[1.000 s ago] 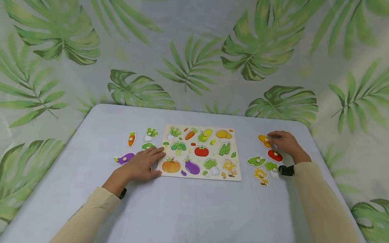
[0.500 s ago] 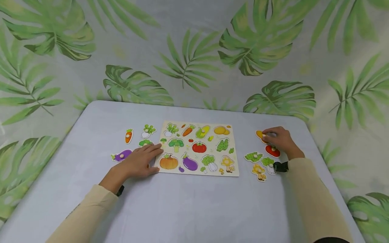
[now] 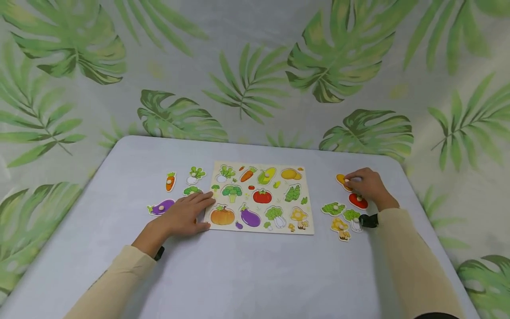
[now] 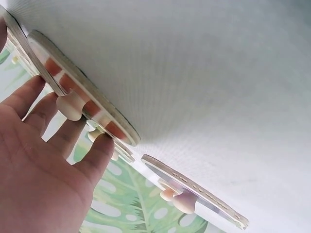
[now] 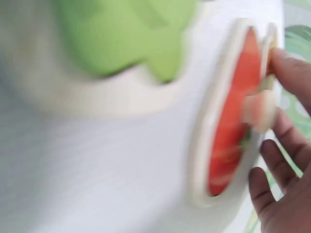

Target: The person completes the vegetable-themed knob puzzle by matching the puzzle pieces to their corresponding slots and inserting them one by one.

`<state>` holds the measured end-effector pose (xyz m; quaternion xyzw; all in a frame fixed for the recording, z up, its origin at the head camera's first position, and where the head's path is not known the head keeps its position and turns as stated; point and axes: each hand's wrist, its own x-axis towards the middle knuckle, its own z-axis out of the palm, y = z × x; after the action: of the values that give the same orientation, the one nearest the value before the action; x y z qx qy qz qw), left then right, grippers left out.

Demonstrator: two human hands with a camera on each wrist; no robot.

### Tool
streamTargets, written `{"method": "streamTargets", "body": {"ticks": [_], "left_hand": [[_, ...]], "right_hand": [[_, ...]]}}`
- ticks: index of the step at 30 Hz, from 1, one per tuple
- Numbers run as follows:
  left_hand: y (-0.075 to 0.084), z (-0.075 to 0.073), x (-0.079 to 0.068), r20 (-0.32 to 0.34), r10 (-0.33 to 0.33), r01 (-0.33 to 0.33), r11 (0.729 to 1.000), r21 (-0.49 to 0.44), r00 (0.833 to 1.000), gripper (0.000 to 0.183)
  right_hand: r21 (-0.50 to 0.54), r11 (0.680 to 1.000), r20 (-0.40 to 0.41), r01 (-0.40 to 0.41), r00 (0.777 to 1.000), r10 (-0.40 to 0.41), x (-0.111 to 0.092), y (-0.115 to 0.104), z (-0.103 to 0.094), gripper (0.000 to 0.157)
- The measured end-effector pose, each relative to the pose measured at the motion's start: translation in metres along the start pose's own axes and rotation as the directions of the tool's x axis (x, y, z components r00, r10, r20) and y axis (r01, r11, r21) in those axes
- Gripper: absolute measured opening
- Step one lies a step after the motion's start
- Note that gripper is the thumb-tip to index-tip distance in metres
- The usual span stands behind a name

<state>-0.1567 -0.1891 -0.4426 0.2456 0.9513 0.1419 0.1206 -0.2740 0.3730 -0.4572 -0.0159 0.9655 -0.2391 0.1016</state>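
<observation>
In the head view my left hand (image 3: 184,215) rests with extended fingers on the left edge of the vegetable puzzle board (image 3: 275,228). Beneath that hand, the left wrist view shows an orange-striped knobbed piece (image 4: 91,104), mostly hidden from above; a purple eggplant piece (image 3: 164,207) lies just beyond. My right hand (image 3: 370,185) pinches the knob of a yellow potato piece (image 3: 341,178) at the table's right, its fingers covering part of it. Right below this hand lies a red tomato piece (image 3: 358,201), whose knob (image 5: 260,110) stands up in the right wrist view.
Left of the board lie a carrot piece (image 3: 170,182), a white radish piece (image 3: 195,175) and a partly covered broccoli piece (image 3: 192,190). On the right are a green asparagus piece (image 3: 333,208), a bok choy piece (image 3: 352,217) and a mushroom piece (image 3: 340,228). A leaf-print cloth (image 3: 259,119) hangs behind the table.
My right hand has shifted slightly left, its fingertips closing on the potato piece's knob. The left hand stays on the board's edge. The head view has tilted a little.
</observation>
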Motion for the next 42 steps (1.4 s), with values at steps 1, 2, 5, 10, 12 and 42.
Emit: {"method": "streamTargets", "body": {"ticks": [1, 2, 5, 10, 12, 42], "left_hand": [[0.0009, 0.0004, 0.0012, 0.000, 0.009, -0.009, 1.000, -0.001, 1.000, 0.070], [0.0018, 0.0008, 0.0023, 0.000, 0.016, -0.016, 1.000, -0.002, 1.000, 0.069], [0.0030, 0.0008, 0.0035, 0.008, 0.013, -0.013, 1.000, -0.001, 1.000, 0.070], [0.0012, -0.0016, 0.0005, 0.012, -0.024, 0.024, 1.000, 0.007, 1.000, 0.070], [0.0005, -0.0024, -0.0005, 0.006, -0.017, 0.017, 1.000, 0.005, 1.000, 0.070], [0.0018, -0.0012, -0.0013, 0.005, 0.000, 0.000, 1.000, -0.012, 1.000, 0.070]], "right_hand": [[-0.012, 1.000, -0.005, -0.004, 1.000, 0.004, -0.0007, 0.0023, -0.0011, 0.040], [-0.020, 1.000, -0.011, -0.011, 1.000, 0.011, -0.0017, 0.0035, -0.0021, 0.038], [-0.020, 1.000, -0.012, -0.024, 1.000, 0.024, -0.0030, 0.0040, -0.0044, 0.035], [0.002, 1.000, 0.009, -0.013, 1.000, 0.013, 0.0000, -0.0021, -0.0036, 0.037], [0.010, 1.000, 0.007, -0.011, 1.000, 0.011, 0.0003, -0.0032, -0.0029, 0.038], [0.086, 0.994, -0.084, -0.063, 0.994, 0.071, -0.0087, -0.0005, -0.0036, 0.039]]}}
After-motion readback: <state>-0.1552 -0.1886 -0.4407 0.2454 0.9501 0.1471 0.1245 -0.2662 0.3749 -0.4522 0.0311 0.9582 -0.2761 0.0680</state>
